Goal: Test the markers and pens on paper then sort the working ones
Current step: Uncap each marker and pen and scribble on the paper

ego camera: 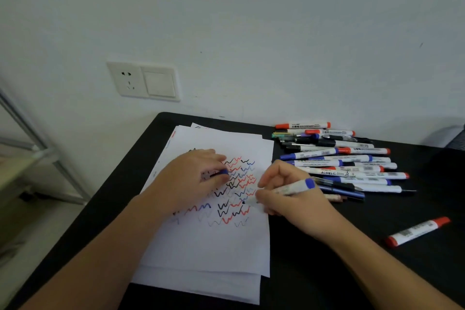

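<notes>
A stack of white paper (214,246) lies on the black table, its top sheet covered with red, blue and black squiggles (234,191). My right hand (284,199) holds an uncapped white marker with a blue end (297,187), its dark tip touching the paper among the squiggles. My left hand (193,178) rests on the sheet and pinches the marker's blue cap (222,172). A pile of several markers and pens (342,161) lies to the right of the paper.
One red-capped marker (419,231) lies apart at the right of the black table (352,272). The table stands against a white wall with a socket and switch plate (144,81). A metal-framed shelf (37,153) is off the table's left edge.
</notes>
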